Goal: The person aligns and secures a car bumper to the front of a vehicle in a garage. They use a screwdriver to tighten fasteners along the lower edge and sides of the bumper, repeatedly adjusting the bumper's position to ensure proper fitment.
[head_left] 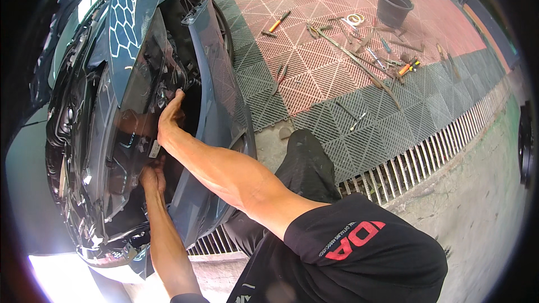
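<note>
The front corner of a dark blue car fills the left side, with a loosened headlight assembly (pixel 129 137) beside a blue body panel (pixel 216 106) that stands apart from it, over a dark gap. My right hand (pixel 171 113) grips the headlight's inner edge near the upper part of the gap, its thumb on top and fingers partly hidden. Lower down, my left hand (pixel 152 177) is curled at the same assembly's edge, fingertips partly hidden, so what exactly it holds is unclear. A honeycomb decal (pixel 123 17) is on the blue bodywork above.
Scattered hand tools (pixel 379 62), pliers (pixel 281 76) and a hammer (pixel 278 25) lie on red and grey floor tiles (pixel 309 95), near a black bucket (pixel 393 8). A drain grate (pixel 404 174) edges the tiles beside concrete (pixel 471 191). My knee (pixel 303 157) is beside the car.
</note>
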The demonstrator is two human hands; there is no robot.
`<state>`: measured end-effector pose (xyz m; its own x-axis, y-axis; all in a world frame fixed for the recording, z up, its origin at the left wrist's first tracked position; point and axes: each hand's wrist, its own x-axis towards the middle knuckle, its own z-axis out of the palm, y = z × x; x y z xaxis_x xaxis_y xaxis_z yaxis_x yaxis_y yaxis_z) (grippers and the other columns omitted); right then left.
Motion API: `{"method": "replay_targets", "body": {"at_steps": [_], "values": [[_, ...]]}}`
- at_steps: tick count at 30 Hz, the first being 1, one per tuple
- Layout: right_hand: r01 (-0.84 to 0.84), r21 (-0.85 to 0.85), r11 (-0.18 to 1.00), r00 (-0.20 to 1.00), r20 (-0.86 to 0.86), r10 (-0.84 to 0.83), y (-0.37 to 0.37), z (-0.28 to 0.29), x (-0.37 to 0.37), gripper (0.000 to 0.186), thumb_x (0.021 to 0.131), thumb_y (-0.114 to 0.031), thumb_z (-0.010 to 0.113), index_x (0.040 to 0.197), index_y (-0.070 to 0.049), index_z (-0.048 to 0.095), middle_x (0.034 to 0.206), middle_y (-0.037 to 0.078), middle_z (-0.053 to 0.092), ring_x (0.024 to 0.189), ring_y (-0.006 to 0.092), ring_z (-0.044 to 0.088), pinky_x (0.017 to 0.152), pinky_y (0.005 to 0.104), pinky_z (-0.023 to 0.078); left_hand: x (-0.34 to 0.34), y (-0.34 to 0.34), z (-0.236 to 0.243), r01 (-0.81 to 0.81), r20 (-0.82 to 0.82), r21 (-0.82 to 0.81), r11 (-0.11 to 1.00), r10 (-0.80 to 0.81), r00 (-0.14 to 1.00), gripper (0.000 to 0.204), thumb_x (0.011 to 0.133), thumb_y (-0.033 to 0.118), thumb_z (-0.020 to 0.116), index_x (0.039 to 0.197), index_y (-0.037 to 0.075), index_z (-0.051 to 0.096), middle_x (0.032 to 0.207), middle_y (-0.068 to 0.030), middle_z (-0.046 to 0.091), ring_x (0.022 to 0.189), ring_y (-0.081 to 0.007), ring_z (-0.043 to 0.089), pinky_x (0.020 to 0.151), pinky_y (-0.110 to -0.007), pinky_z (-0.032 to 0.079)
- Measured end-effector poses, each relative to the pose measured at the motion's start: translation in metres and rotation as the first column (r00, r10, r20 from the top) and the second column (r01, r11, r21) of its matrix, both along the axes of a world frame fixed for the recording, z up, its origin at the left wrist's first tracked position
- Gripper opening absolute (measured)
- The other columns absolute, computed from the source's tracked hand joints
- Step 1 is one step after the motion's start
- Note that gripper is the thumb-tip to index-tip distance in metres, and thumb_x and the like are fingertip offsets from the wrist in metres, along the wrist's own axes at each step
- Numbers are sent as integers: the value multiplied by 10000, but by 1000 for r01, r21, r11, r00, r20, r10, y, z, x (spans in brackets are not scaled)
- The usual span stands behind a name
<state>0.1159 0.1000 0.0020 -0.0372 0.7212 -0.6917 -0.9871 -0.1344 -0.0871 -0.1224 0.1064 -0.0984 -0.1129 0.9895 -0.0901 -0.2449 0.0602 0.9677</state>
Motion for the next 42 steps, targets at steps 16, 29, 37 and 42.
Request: {"method": "replay_targets", "body": {"at_steps": [16, 29, 37, 42], "values": [[87, 18, 996, 995, -53, -86, 4, -1, 3, 1153, 797, -850, 486, 1559, 10, 397, 1624, 189, 386, 1457, 316, 413, 1193, 508, 296, -5, -2, 12, 413, 464, 57, 909, -391, 795, 151, 937, -36, 594, 1070, -2, 656, 1049, -181, 659, 898, -278, 608, 839, -425, 532], [139, 89, 986, 986, -106, -129, 1, 1, 3, 1023, 871, -827, 443, 1461, 4, 529, 1473, 179, 554, 1296, 322, 572, 1070, 489, 450, 3, -5, 17, 326, 687, -18, 945, -225, 691, 135, 966, 116, 540, 1022, 18, 614, 970, -164, 609, 823, -255, 526, 710, -392, 430], [177, 114, 977, 983, -71, -170, 10, -4, -4, 966, 919, -801, 425, 1419, 11, 579, 1457, 169, 575, 1281, 313, 586, 1083, 463, 450, 4, 6, 9, 167, 668, -70, 983, -78, 740, 70, 938, 137, 606, 952, 71, 626, 830, -77, 605, 732, -187, 484, 655, -338, 385], [265, 203, 943, 958, -167, -233, 8, -6, 7, 863, 925, -716, 452, 1391, -2, 588, 1355, 145, 640, 1195, 311, 642, 1059, 482, 486, 33, -1, 16, 133, 747, -86, 987, -25, 665, 24, 914, 106, 645, 905, 84, 642, 771, -48, 592, 655, -182, 464, 625, -338, 374]]}}
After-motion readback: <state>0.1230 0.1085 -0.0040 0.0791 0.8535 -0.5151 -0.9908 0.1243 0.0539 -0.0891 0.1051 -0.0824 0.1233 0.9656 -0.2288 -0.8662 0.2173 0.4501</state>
